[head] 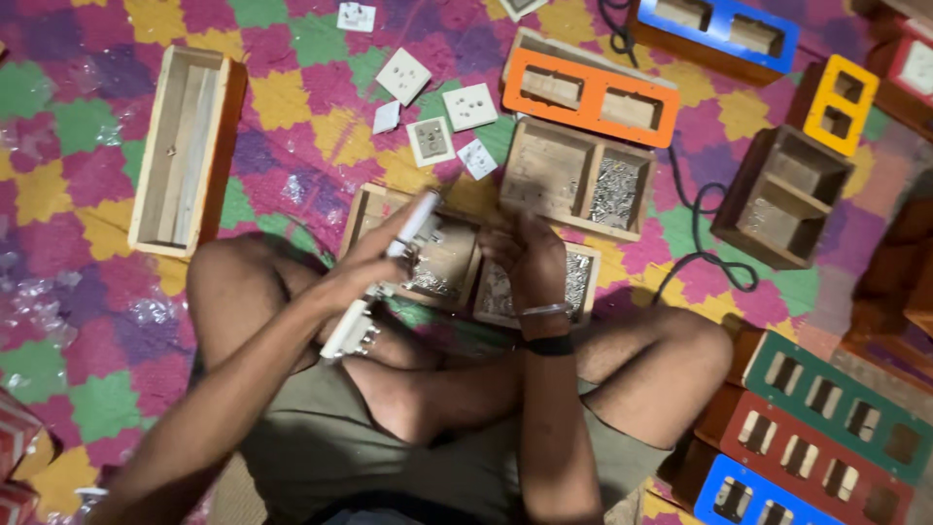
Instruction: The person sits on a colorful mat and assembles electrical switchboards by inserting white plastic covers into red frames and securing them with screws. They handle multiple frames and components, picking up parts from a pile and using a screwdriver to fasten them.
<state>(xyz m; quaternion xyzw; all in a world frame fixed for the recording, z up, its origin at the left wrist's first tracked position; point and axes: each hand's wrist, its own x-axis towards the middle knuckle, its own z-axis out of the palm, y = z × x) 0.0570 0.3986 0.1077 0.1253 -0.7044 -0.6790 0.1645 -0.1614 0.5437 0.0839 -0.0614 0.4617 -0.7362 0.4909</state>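
We are sitting cross-legged, our left hand (pixel 374 255) closing around a long white strip (pixel 384 282) above our knee, while our right hand (pixel 525 255) is curling, perhaps pinching something small, over the wooden tray of screws (pixel 457 255) just ahead.

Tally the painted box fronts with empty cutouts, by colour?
orange box front: 1
blue box fronts: 2
yellow box front: 1
green box front: 1
red box front: 1
Total: 6
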